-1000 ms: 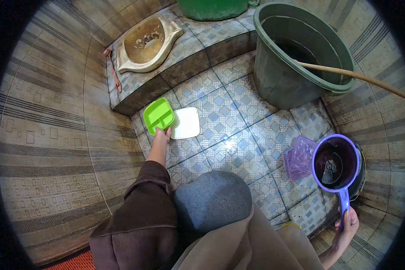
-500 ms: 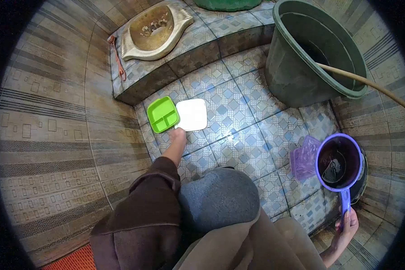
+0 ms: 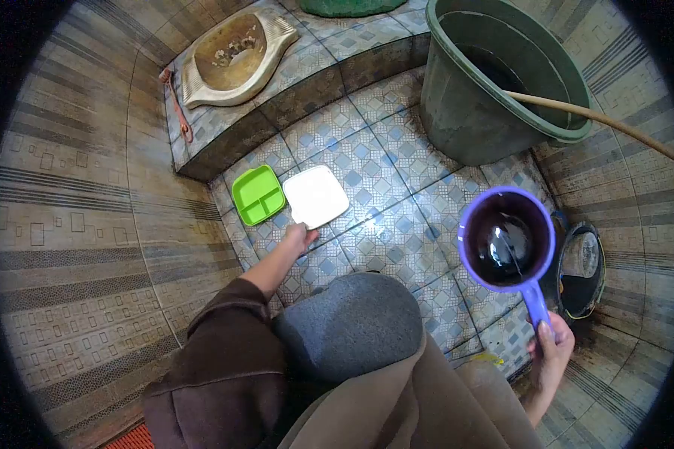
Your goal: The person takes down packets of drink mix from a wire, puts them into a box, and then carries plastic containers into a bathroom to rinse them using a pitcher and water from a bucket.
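Note:
My left hand (image 3: 299, 238) pinches the near corner of a white square lid (image 3: 317, 196), close above the tiled floor. Touching or just left of the lid lies a green divided lunch box (image 3: 259, 194), its compartments facing up. On the right, my right hand (image 3: 553, 343) is wrapped round the handle of a purple water dipper (image 3: 468, 247). The dipper's bowl faces up, with dark, shiny contents that look like water.
A big grey-green bucket (image 3: 464, 123) of water stands at the back right, with a wooden stick (image 3: 577, 108) leaning over its rim. A squat toilet (image 3: 195, 93) and an orange brush (image 3: 176, 108) are on the raised step. A black basin (image 3: 588, 292) sits by the right wall.
My right hand has brought the dipper left, over the spot where flat purple pieces showed. The white lid has turned slightly and shifted towards me with my left hand.

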The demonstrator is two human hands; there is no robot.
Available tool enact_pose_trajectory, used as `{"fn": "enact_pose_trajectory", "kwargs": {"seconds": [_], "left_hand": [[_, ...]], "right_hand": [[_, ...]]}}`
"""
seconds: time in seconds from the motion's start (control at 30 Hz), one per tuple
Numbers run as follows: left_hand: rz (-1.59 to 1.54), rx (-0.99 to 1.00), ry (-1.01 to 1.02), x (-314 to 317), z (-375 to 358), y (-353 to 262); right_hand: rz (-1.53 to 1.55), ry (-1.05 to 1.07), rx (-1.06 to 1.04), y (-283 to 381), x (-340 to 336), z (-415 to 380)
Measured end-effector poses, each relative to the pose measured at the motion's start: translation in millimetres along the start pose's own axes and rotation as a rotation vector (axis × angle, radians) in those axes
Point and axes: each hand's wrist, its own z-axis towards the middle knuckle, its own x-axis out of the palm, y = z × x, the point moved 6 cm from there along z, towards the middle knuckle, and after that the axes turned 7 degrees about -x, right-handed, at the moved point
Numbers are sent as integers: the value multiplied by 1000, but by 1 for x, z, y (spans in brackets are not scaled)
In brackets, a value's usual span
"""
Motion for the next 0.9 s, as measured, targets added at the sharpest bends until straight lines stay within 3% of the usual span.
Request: {"fn": "enact_pose_trajectory", "kwargs": {"seconds": [0.1,0.13,0.2,0.27,0.3,0.37,0.4,0.47,0.57,0.6,0.63,0.7,0.73,0.8,0.83,0.9], "left_hand": [[71,295,32,-4,-59,-17],[138,502,48,-6,-76,-33],[211,730,47,-20,-106,-70],[397,928,-75,-40,-134,-105],[401,931,-80,-53,-132,-117],[802,1456,-226,-61,-154,-143],[805,1456,-228,-65,-151,-149],[1100,1569,-340,-62,-139,-148],[1409,1584,-397,-80,-73,-117],[1468,1428,-372,-88,-50,-103],[1469,1428,-353,-91,-49,-98],[1455,1058,-366,-100,-26,-91],[1251,979,-291,-123,7,-94],[1362,941,-339,-94,-12,-96],[1660,1004,-484,-53,-77,-106],[1397,1455,-562,-14,-92,-106]], "right_hand": [[52,108,18,7,48,14],[56,113,18,7,61,20],[140,210,23,7,93,31],[208,259,0,10,118,41],[271,302,-21,12,130,44],[309,315,-25,15,145,49],[341,327,-30,16,150,49],[354,335,-29,16,155,50],[362,322,-22,12,153,52],[356,306,-11,9,149,52],[349,292,-7,7,144,52],[311,261,2,3,129,51],[298,219,7,2,118,50],[289,215,25,2,96,44],[272,152,24,3,78,41],[288,103,10,7,47,31]]}}
